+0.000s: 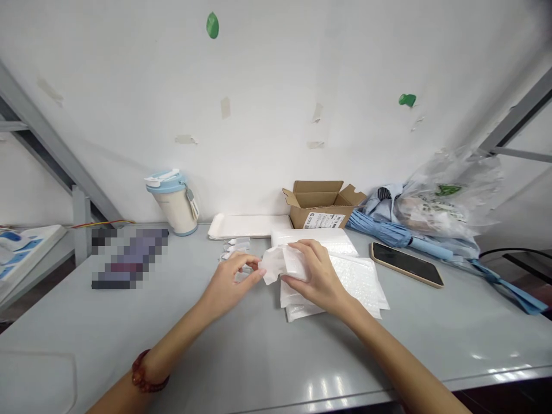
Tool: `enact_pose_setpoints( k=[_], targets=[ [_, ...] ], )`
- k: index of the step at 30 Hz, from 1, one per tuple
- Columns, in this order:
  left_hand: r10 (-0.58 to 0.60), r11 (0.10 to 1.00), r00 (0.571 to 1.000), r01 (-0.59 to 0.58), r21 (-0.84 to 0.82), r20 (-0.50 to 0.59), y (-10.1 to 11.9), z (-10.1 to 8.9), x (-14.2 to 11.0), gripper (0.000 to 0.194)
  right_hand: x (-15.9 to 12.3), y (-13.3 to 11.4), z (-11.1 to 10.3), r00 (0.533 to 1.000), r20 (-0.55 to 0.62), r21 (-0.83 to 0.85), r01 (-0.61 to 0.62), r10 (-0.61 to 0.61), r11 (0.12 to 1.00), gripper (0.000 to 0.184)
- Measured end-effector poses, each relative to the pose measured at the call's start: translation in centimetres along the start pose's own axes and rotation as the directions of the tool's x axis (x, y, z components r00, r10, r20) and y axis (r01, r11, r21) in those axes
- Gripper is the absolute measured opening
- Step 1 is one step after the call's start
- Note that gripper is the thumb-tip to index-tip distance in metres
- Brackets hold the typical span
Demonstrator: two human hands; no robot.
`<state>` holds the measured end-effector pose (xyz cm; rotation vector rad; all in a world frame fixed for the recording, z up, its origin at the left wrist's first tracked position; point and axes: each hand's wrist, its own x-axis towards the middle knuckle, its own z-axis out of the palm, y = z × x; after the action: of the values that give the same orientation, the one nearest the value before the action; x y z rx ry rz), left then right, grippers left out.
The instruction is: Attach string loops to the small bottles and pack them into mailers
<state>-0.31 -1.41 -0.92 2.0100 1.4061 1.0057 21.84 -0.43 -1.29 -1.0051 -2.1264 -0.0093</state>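
Note:
A small white packet (295,264) with a thin, crumpled flap is held above the table. My right hand (321,279) is closed around its right side, thumb below and fingers above. At the left edge of the flap, the thumb and index finger of my left hand (230,283) pinch together. Beneath the packet lies a loose stack of white bubble mailers (356,282), partly hidden by my right hand. Several small clear pouches with white tops (236,247) rest just beyond my left fingers.
Along the wall stand a tumbler (175,204), a flat white stack (250,226) and an open cardboard box (319,210). To the right are a phone (406,264), a folded blue umbrella (383,230) and a clear plastic bag (448,195). A power strip (28,250) sits far left.

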Motion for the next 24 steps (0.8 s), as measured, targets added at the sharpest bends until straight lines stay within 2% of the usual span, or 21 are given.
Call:
enact_pose_setpoints(
  k=[3,6,8,10,13,15,17,20,22,23,24],
  targets=[
    [0.028,1.000,0.997,-0.028,-0.003,-0.066,0.3,0.7,-0.3,0.018,-0.1,-0.4,0.1,0.999,0.019,-0.017,0.040,-0.039,0.999,0.052],
    [0.106,0.994,0.980,-0.101,0.035,-0.170,0.3,1.3,-0.7,0.013,-0.2,-0.4,0.2,0.998,0.033,-0.029,0.051,-0.050,0.998,0.052],
    [0.162,0.986,0.966,-0.151,0.073,-0.200,0.3,1.6,-0.9,0.010,-0.3,-0.3,0.3,0.998,0.042,-0.033,0.057,-0.056,0.998,0.052],
    [0.229,0.972,0.956,-0.216,0.090,-0.182,0.3,1.8,-1.1,0.009,-0.3,-0.3,0.4,0.997,0.050,-0.035,0.066,-0.065,0.997,0.053],
    [0.333,0.943,0.940,-0.331,0.037,-0.071,0.5,2.0,-1.2,0.020,-0.3,-0.3,0.5,0.995,0.059,-0.034,0.077,-0.075,0.996,0.052],
    [0.351,0.936,0.936,-0.352,-0.014,-0.018,0.6,1.9,-1.3,0.026,-0.3,-0.3,0.5,0.995,0.065,-0.030,0.083,-0.081,0.996,0.052],
    [0.312,0.949,0.950,-0.313,-0.039,-0.026,0.7,1.6,-1.3,0.026,-0.3,-0.4,0.5,0.994,0.071,-0.026,0.084,-0.082,0.996,0.053],
    [0.173,0.983,0.968,-0.181,-0.031,-0.182,0.8,1.0,-1.1,0.014,-0.3,-0.7,0.3,0.994,0.072,-0.011,0.083,-0.082,0.997,0.055],
    [0.033,0.995,0.967,-0.056,-0.081,-0.254,0.8,0.6,-0.8,0.021,-0.3,-0.9,0.1,0.994,0.070,0.009,0.086,-0.086,0.996,0.056],
    [-0.035,0.991,0.973,0.004,-0.137,-0.230,0.8,0.5,-0.6,0.030,-0.3,-1.1,0.0,0.993,0.071,0.021,0.090,-0.092,0.996,0.056],
    [-0.091,0.977,0.983,0.057,-0.206,-0.161,0.8,0.5,-0.5,0.038,-0.3,-1.2,0.0,0.992,0.073,0.033,0.097,-0.099,0.995,0.057]
  ],
)
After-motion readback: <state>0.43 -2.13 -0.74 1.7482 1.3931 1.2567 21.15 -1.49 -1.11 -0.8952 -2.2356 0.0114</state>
